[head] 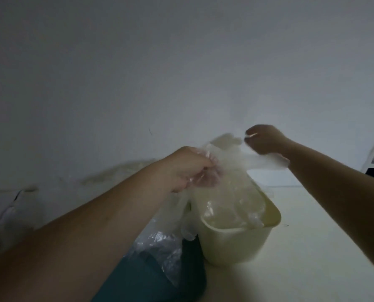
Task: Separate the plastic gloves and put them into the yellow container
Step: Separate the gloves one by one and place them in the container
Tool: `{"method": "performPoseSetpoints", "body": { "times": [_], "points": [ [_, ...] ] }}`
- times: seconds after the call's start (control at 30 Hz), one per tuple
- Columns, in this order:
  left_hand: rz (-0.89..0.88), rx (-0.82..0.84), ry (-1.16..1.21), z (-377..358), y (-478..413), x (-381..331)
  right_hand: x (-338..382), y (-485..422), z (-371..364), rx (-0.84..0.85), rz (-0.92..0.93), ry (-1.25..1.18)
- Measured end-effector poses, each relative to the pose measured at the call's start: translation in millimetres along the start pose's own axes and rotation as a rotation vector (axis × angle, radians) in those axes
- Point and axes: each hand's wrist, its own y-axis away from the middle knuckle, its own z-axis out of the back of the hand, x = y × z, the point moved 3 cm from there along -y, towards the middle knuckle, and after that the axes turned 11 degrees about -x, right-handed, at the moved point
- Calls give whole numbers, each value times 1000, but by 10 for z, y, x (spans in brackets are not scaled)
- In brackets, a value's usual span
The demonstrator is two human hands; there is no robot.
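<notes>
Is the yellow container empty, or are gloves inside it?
Not empty: clear plastic gloves lie crumpled inside the yellow container, reaching about up to its rim.

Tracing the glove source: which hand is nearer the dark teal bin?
Left. The left hand grips gloves above the teal bin; the right hand is farther right, above the yellow container.

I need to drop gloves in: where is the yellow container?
Head view, lower centre: the yellow container stands on the pale table, just right of the teal bin.
</notes>
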Motion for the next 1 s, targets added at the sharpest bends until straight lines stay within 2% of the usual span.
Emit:
{"method": "performPoseSetpoints", "body": {
  "times": [0.03, 0.1, 0.17, 0.27, 0.33, 0.37, 0.5, 0.63, 0.73, 0.83, 0.93, 1.0],
  "points": [
    [-12, -8, -52, -62, -60, 32, 6, -7, 99, -116, 53, -28],
    [-46, -82, -161, -136, -217, 73, 55, 149, 218, -155, 97, -85],
    [-54, -175, -209, -166, -386, 119, 209, 368, 193, 71, 135, -52],
    [-45, -224, -334, -231, -497, 183, 402, 804, -11, 530, 147, 299],
    [-85, -239, -401, -253, -490, 173, 434, 1010, -222, 720, 150, 527],
    [-109, -247, -387, -238, -482, 149, 431, 1080, -322, 746, 149, 594],
    [-275, -352, -371, 12, -336, -2, 331, 1162, -799, 803, 346, 803],
    [-384, -340, -411, 360, 0, -26, 288, 1105, -968, 893, 241, 875],
    [-404, -303, -502, 627, 294, 102, 255, 1088, -1033, 928, 254, 935],
    [-408, -215, -640, 808, 568, 316, 182, 1119, -1034, 852, 294, 1003],
    [-332, -19, -884, 877, 747, 715, 185, 1173, -1025, 812, 332, 1071],
    [-328, 52, -1097, 907, 811, 1003, 308, 1231, -919, 806, 354, 1084]
  ]
}}
